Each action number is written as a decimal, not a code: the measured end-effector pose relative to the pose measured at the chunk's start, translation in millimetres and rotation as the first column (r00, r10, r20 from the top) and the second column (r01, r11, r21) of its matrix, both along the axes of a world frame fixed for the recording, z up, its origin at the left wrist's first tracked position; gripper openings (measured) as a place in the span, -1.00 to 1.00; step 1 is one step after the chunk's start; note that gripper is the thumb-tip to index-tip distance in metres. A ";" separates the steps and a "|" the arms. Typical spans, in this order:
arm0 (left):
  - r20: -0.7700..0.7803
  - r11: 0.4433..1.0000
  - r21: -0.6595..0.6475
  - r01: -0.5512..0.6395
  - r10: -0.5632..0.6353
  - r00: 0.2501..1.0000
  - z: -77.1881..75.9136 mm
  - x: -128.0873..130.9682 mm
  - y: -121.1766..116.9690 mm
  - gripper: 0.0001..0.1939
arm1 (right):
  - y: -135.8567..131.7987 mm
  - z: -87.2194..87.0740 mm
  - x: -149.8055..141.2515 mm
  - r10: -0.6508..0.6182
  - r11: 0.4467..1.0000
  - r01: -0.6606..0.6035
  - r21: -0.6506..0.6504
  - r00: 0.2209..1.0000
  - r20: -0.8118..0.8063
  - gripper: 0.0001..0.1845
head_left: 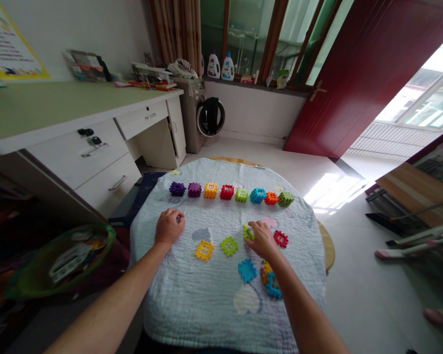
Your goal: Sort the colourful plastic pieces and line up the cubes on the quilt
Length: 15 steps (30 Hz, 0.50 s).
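Note:
A round table under a pale blue quilted cloth [214, 305] carries a row of several coloured plastic block cubes [227, 192] along its far side, from purple on the left to green on the right. Loose flat pieces lie nearer me: yellow [205, 250], green [229, 246], blue [247, 270], red [281, 239], and a small orange and blue stack [270, 281]. My left hand [169, 226] rests curled on the cloth, holding nothing that I can see. My right hand [261, 239] pinches a light green piece [247, 232] just above the cloth.
A white desk with drawers [96, 147] stands to the left, a washing machine [203, 115] behind it. A green mesh basket [59, 260] sits at lower left. A red door [354, 73] stands open at right, with another person's feet [391, 253] at the right edge.

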<state>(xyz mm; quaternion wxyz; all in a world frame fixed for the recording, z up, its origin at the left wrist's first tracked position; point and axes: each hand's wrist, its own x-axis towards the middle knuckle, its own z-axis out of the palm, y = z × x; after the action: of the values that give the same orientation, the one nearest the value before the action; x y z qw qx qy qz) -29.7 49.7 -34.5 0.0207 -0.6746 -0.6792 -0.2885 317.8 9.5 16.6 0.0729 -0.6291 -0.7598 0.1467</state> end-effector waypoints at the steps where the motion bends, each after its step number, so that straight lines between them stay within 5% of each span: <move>1: 0.000 1.000 0.002 0.001 -0.001 1.000 -0.1 -0.1 -0.1 -0.87 | 2.3 -2.0 -3.0 -0.006 1.000 0.005 -0.017 1.000 -0.006 -0.53; 8: 0.000 1.000 -0.004 0.004 -0.004 1.000 0.1 -0.2 -0.3 -0.86 | 2.9 -8.7 -18.0 0.016 0.997 -0.025 -0.076 0.993 -0.119 -0.38; 15: -0.002 1.000 -0.013 0.003 -0.003 1.000 0.3 0.3 -0.3 -0.88 | -17.3 8.2 -37.2 0.225 0.969 -0.245 -0.043 0.937 -0.268 -0.42</move>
<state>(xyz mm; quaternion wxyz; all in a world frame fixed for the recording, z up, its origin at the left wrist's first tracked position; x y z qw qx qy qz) -29.5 49.5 -34.2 0.0164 -0.6761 -0.6799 -0.2835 280.6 -7.8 24.8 0.1306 -0.5114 -0.8070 0.2648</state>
